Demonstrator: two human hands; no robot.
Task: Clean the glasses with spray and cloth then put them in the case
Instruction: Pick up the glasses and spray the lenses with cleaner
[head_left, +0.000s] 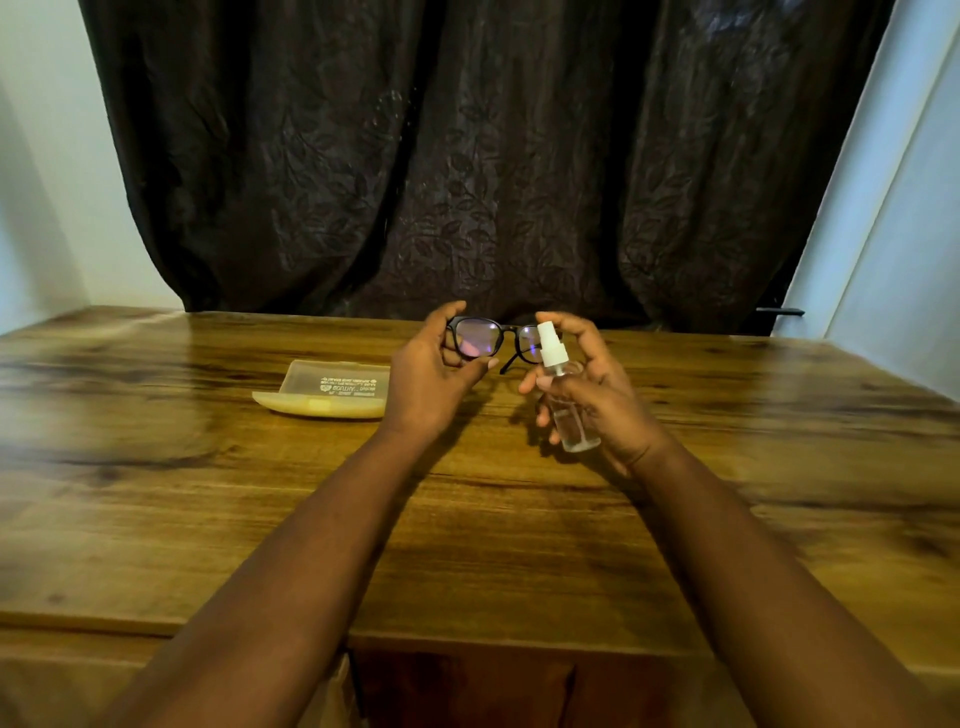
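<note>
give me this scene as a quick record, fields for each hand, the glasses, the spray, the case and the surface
left hand: grips the glasses at one lens end
right hand: holds the spray bottle
glasses: black frame, raised above the table
spray bottle: clear, white nozzle near the lenses
case: yellowish, on the table, left of the hands
table: wood grain
cloth: not in view

You hold the black glasses up in the air in your left hand, lenses facing you; your right hand grips the small clear spray bottle, its white top just beside the right lens; the pale yellow case lies shut on the bench, left of your hands.
</note>
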